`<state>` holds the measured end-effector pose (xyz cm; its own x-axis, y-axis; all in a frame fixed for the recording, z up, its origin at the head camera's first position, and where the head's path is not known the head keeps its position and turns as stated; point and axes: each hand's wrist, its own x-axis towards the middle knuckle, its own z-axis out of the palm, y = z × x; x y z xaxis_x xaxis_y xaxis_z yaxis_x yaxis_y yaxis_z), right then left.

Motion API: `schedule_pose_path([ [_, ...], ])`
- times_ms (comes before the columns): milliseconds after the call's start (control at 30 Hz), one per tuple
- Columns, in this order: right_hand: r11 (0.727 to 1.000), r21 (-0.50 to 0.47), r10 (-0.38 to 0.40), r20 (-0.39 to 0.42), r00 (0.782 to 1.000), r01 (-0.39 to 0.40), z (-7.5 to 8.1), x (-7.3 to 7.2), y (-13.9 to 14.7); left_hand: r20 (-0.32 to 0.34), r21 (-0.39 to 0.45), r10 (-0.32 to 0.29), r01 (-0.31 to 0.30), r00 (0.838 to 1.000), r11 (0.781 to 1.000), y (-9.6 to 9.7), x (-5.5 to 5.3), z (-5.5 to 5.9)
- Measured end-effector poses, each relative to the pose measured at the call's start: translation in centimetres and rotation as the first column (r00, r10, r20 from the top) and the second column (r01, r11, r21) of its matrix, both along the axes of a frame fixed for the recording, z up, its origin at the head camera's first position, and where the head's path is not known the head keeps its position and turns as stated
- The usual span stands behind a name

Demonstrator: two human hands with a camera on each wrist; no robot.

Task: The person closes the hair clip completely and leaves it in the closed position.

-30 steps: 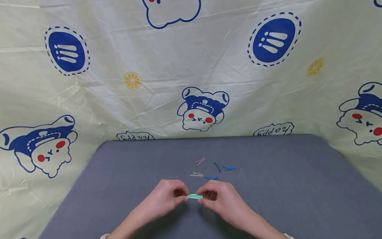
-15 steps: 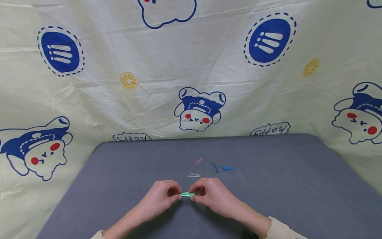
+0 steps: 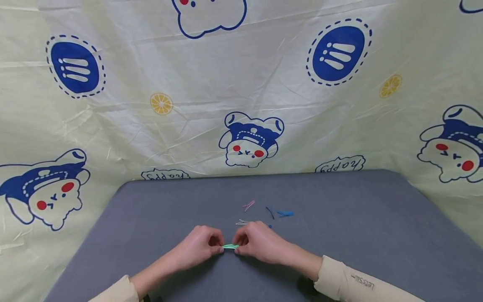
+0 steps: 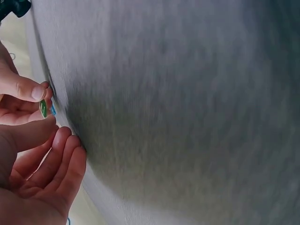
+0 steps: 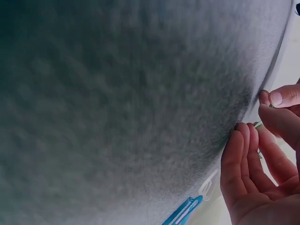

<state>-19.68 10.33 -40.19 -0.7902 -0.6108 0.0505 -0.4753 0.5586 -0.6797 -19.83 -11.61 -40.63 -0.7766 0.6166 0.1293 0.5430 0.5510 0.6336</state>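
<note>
A small green snap hair clip (image 3: 230, 246) is held level by its two ends above the grey table. My left hand (image 3: 198, 247) pinches its left end between thumb and index finger. The opposite end is pinched by my right hand (image 3: 260, 243). Seen from the left wrist, the green clip (image 4: 43, 108) spans the small gap between the fingertips. In the right wrist view my fingers hide most of it. Behind my right hand lie a pale hair clip (image 3: 240, 222), partly covered, and a blue one (image 3: 269, 226) showing only its tip.
Farther back on the grey table (image 3: 170, 201) lie a pink hair clip (image 3: 249, 205), a dark blue one (image 3: 270, 212) and a bright blue one (image 3: 285, 214). A patterned pale sheet (image 3: 203, 138) hangs behind the table's back edge.
Both hands, still pinching the green hair clip, have shifted left in the head view, and the whole scene has slid slightly left too. My right hand now covers part of the pale clip.
</note>
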Motion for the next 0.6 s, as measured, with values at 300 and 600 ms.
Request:
schedule_pose_path([
  [300, 1.000, 0.003, 0.030, 0.001, 1.000, -0.030, -0.3, -0.8, -0.6, 0.009, -0.059, -0.041, 0.041, 0.999, 0.997, -0.4, -1.0, 0.1],
  [600, 0.999, 0.016, 0.035, 0.038, 0.999, -0.036, -0.6, -1.1, -0.7, 0.029, -0.045, -0.067, 0.068, 0.997, 0.997, -1.0, -1.4, -0.4],
])
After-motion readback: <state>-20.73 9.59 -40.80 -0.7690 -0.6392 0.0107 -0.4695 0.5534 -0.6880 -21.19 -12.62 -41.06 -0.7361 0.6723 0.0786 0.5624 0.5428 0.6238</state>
